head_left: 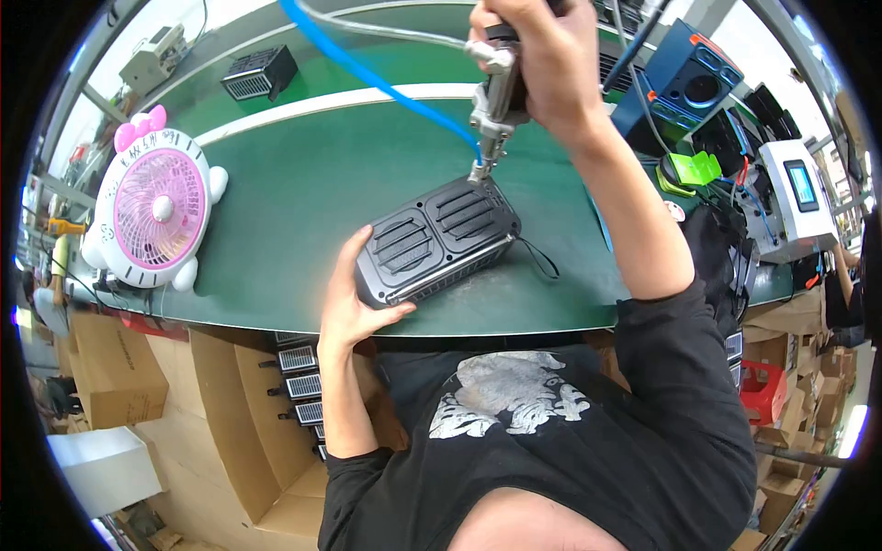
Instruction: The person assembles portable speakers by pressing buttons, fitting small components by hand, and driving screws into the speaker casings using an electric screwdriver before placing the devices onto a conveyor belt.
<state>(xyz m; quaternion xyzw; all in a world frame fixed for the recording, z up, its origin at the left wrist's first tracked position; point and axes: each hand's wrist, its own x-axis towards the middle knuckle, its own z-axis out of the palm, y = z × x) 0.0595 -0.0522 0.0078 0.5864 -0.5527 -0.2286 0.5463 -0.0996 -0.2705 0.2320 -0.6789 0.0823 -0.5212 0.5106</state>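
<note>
A black portable speaker [436, 234] with two ribbed grilles lies on the green workbench [303, 174], a wrist strap looped at its right end. My left hand [347, 298] grips the speaker's left end, thumb along the near side and fingers at the far edge. In my right hand [556, 69] is an electric screwdriver [499, 101], held upright and fed by a blue hose. Its tip meets or nearly meets the speaker's far right corner; exact contact cannot be made out.
A pink and white fan [158, 209] stands at the left. Another black speaker [260, 73] sits on the conveyor behind. At the right are a blue speaker [694, 75] and a white device with a screen [797, 197]. An open carton [230, 413] below holds several speakers.
</note>
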